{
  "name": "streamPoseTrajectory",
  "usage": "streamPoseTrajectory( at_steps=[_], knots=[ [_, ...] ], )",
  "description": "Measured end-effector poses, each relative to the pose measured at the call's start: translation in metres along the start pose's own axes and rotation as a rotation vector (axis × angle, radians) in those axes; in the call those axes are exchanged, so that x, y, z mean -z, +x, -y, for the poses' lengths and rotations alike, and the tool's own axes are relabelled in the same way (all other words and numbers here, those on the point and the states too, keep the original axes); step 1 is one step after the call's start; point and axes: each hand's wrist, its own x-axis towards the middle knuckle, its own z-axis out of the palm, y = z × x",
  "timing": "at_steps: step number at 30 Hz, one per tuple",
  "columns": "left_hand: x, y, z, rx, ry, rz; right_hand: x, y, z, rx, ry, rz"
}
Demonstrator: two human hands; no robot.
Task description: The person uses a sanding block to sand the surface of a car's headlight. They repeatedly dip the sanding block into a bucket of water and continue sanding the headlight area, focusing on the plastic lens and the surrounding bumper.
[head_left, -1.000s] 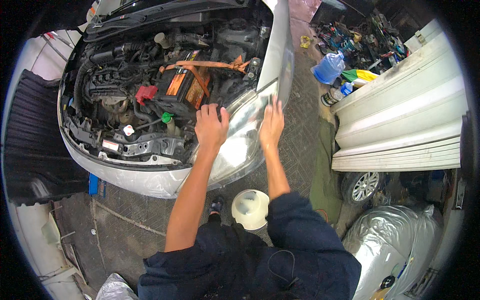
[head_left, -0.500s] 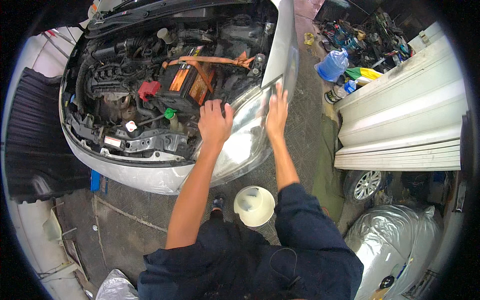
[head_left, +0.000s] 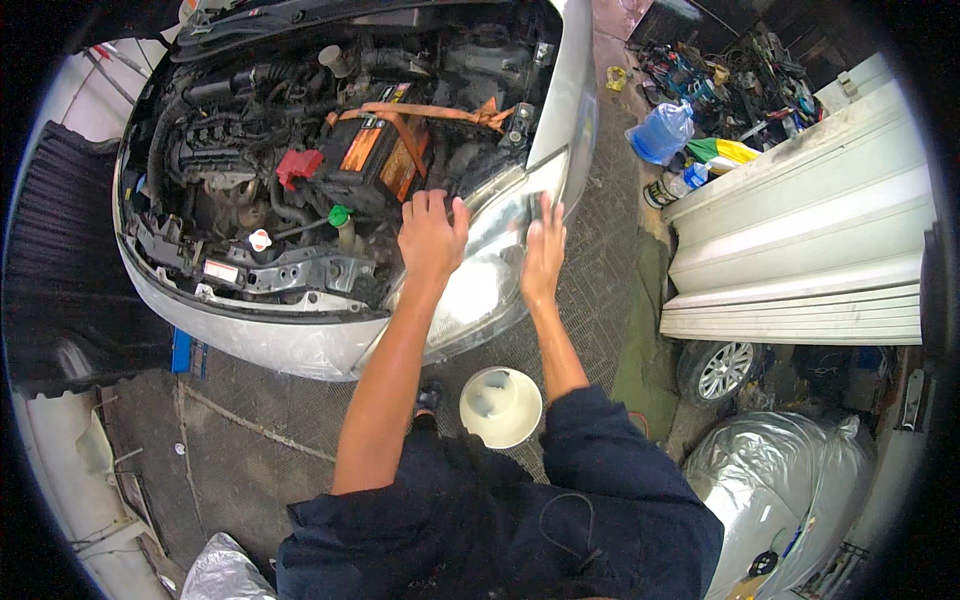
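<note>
The clear-lensed, elongated headlight [head_left: 482, 292] is fitted at the front corner of the silver car [head_left: 290, 343]. The left hand [head_left: 432, 236], fingers loosely spread, is rested by its inner edge, seemingly for bracing. The right hand [head_left: 543, 250] is laid along the lens, fingers narrow; anything held beneath cannot be told.

Dark floor [head_left: 255, 475], green strip [head_left: 644, 345] right, beside white ribbed panel [head_left: 790, 235].

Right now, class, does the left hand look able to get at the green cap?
Probably yes: the green cap shows uncovered in the engine bay, to the left of the left hand, and nothing seems to block the way between.
</note>
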Motion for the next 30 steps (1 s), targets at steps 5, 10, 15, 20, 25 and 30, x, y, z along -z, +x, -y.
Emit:
streamPoseTrajectory(
  at_steps=[5,10,15,20,25,30],
  knots=[
    [-0.006,0.001,-0.002,-0.041,0.0,-0.028,0.011,0.074,0.02,-0.069,0.067,-0.078],
    [-0.004,-0.002,0.002,-0.021,0.011,-0.036,-0.006,-0.002,0.007,0.026,0.022,-0.024],
    [-0.005,-0.003,-0.001,-0.022,-0.005,-0.004,-0.005,0.052,0.01,-0.234,0.174,-0.134],
    [-0.001,-0.004,0.001,-0.02,0.01,-0.008,0.002,0.017,0.004,0.106,-0.148,0.005],
    [-0.005,0.005,-0.005,-0.002,0.0,0.009,0.049,0.121,-0.004,-0.351,0.357,-0.208],
    [-0.001,0.003,-0.003,0.007,-0.012,0.012,0.042,0.072,-0.001,-0.187,0.163,-0.238]
  ],
)
